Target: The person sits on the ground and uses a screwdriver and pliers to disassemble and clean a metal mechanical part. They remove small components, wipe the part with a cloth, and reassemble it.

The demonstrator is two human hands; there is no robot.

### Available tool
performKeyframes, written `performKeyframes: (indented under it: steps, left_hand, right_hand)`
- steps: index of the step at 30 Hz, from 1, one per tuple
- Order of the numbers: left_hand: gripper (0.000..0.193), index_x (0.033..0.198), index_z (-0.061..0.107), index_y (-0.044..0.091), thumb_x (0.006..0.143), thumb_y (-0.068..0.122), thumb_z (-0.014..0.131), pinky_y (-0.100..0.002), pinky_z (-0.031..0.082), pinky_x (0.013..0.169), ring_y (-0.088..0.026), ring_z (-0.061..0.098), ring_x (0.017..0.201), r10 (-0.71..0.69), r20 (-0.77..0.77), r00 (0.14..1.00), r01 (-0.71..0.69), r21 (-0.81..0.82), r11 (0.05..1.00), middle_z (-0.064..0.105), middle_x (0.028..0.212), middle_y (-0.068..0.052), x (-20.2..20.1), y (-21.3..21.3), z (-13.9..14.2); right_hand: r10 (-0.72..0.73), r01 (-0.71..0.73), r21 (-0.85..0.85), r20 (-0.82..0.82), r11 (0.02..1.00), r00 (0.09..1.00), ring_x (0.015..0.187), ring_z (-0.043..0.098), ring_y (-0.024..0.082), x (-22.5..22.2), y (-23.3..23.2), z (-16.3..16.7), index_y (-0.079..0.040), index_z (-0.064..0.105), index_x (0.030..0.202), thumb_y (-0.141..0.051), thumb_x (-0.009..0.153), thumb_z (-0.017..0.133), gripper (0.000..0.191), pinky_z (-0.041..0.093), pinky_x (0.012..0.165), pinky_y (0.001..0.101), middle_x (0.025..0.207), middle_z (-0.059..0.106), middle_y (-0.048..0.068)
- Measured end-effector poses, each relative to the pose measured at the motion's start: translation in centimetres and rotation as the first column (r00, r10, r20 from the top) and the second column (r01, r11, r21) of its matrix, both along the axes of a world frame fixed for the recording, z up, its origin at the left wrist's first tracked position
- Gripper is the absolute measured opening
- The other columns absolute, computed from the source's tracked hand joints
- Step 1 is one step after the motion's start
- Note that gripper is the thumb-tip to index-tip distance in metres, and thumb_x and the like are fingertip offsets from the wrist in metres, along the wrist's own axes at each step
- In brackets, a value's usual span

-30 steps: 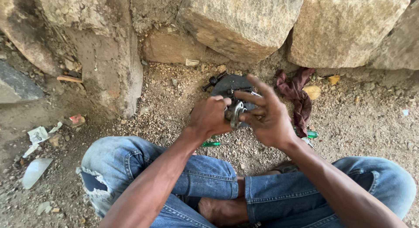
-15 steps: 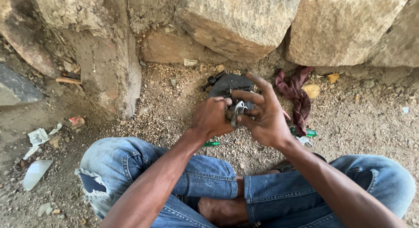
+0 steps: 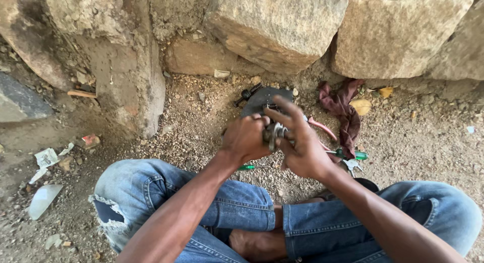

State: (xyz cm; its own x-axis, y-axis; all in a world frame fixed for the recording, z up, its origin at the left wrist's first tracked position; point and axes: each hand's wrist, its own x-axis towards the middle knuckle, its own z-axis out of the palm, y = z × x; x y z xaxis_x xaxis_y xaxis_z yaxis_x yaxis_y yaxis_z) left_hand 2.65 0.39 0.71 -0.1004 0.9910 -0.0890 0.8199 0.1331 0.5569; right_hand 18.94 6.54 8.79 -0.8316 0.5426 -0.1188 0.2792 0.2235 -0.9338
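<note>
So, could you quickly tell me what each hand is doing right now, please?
Left hand: closed around the small metal part.
Right hand: gripping the same metal part, fingers partly spread above it.

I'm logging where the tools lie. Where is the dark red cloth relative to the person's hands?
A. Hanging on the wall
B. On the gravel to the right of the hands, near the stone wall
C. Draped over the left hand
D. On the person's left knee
B: the crumpled dark red cloth lies on the gravel ground right of the left hand and right hand, below the rough stone wall.
</note>
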Motion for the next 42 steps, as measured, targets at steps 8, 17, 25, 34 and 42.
performKeyframes:
  steps: [8,17,25,34,42]
  left_hand:
    - [0.039,0.088,0.068,0.006,0.084,0.045,0.064,-0.036,0.055,0.041,-0.018,0.062,0.048,0.015,0.06,0.998,-0.022,0.118,0.993,0.064,0.071,-0.008,0.2,0.1,-0.5]
    - [0.039,0.083,0.069,0.009,0.084,0.047,0.062,-0.037,0.054,0.044,-0.017,0.062,0.05,0.017,0.0,1.0,-0.016,0.211,0.977,0.065,0.069,-0.007,0.5,0.2,-1.3]
    - [0.048,0.093,0.07,0.007,0.093,0.052,0.053,-0.036,0.052,0.042,-0.016,0.061,0.048,-0.022,-0.021,1.0,0.022,-0.016,1.0,0.066,0.074,-0.008,0.4,-0.1,-1.3]
    - [0.062,0.099,0.07,0.002,0.085,0.062,0.063,-0.039,0.055,0.039,-0.022,0.066,0.052,0.032,-0.07,0.997,-0.024,0.117,0.993,0.067,0.082,-0.015,0.4,0.1,-2.0]
    - [0.033,0.092,0.068,0.004,0.085,0.035,0.078,-0.042,0.058,0.049,-0.027,0.069,0.059,0.135,-0.326,0.936,0.002,0.386,0.922,0.069,0.089,-0.018,0.6,0.0,-0.9]
  right_hand:
    - [-0.072,0.073,0.005,-0.07,0.997,0.995,0.126,0.065,0.044,0.2,0.8,-0.2,-0.012,0.024,0.156,0.023,0.084,0.057,0.086,0.064,0.079,0.0315,0.152,0.051,0.029]
    - [-0.134,0.123,-0.151,-0.06,0.981,0.989,0.12,0.069,0.04,-0.4,0.4,0.1,-0.016,0.024,0.155,0.026,0.079,0.051,0.091,0.067,0.065,0.0302,0.151,0.051,0.026]
    - [0.032,-0.013,-0.182,0.105,0.983,0.994,0.107,0.077,0.039,0.0,0.6,0.3,-0.017,0.025,0.154,0.026,0.083,0.046,0.085,0.063,0.045,0.0296,0.167,0.032,0.016]
    - [-0.163,0.173,-0.243,0.057,0.955,0.985,0.105,0.074,0.034,-0.3,0.7,0.6,-0.02,0.019,0.157,0.024,0.077,0.05,0.097,0.063,0.048,0.0246,0.155,0.046,0.029]
    - [-0.254,0.205,-0.322,-0.116,0.924,0.96,0.076,0.079,0.029,0.2,2.0,0.0,-0.015,0.017,0.153,0.003,0.104,0.023,0.053,0.048,0.031,0.0222,0.154,0.041,0.034]
